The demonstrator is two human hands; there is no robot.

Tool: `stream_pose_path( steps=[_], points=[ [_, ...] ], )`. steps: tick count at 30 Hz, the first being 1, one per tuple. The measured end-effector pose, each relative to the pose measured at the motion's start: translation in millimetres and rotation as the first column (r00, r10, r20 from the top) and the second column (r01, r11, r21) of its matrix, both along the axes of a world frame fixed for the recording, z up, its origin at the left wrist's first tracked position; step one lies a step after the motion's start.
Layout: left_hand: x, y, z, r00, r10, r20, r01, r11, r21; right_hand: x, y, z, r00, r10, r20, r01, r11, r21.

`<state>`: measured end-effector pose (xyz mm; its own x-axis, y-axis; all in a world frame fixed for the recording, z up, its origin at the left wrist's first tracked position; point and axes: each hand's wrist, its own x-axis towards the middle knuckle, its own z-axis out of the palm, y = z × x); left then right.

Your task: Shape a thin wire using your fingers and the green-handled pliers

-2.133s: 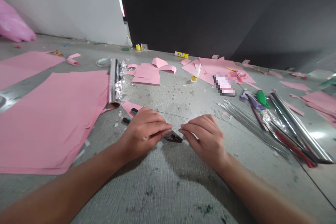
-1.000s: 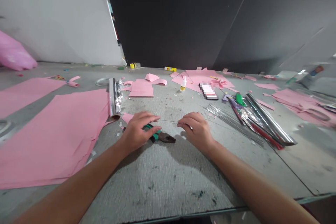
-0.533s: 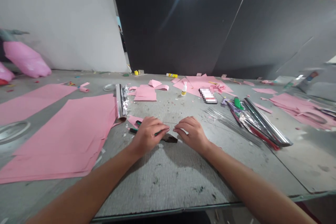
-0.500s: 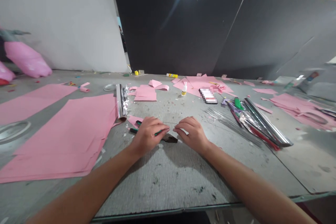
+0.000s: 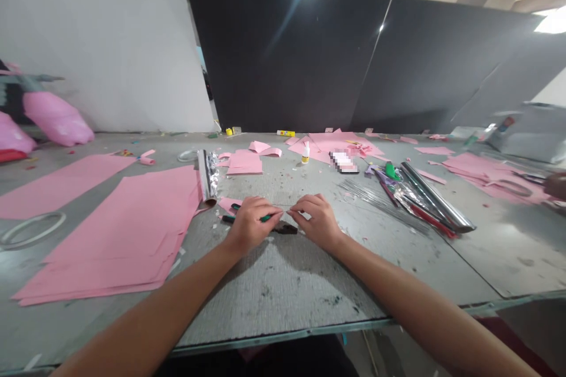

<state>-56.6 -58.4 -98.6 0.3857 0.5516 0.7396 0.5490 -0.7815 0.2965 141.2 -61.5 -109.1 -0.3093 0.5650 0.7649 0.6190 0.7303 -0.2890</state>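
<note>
Close together over the table, my left hand [image 5: 251, 222] and my right hand [image 5: 319, 219] face each other with fingertips pinched. A fine line, seemingly a thin wire, runs between them, hard to make out at this size. Pliers [image 5: 285, 228] with green and black handles lie on the table beneath my left hand, which hides their middle; the dark jaws point right. To the right of my right hand lies a bundle of straight thin wires [image 5: 384, 203].
Pink paper sheets [image 5: 119, 230] are stacked at left, beside a silver foil roll [image 5: 207, 177] and tape rings [image 5: 33, 230]. A glue bottle [image 5: 306, 153] and phone [image 5: 345, 161] stand behind. Another foil roll [image 5: 437, 197] lies at right. Another person's hand [image 5: 556, 185] shows at the right edge.
My view has tilted up and shifted slightly right. My fingertips have come a little closer together, still pinched. Another person's hand has appeared at the right edge.
</note>
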Motion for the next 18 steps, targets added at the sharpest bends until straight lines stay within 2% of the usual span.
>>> stream_pose_path(
  steps=[10,18],
  points=[
    [-21,14,4.5,0.999,0.033,-0.022,-0.033,0.999,0.002,19,14,3.2,0.999,-0.046,0.016,0.043,0.989,0.145],
    [-32,23,1.8,0.998,0.067,-0.005,-0.067,0.997,-0.036,28,14,2.8,0.999,-0.048,-0.010,0.049,0.987,0.150]
  ],
)
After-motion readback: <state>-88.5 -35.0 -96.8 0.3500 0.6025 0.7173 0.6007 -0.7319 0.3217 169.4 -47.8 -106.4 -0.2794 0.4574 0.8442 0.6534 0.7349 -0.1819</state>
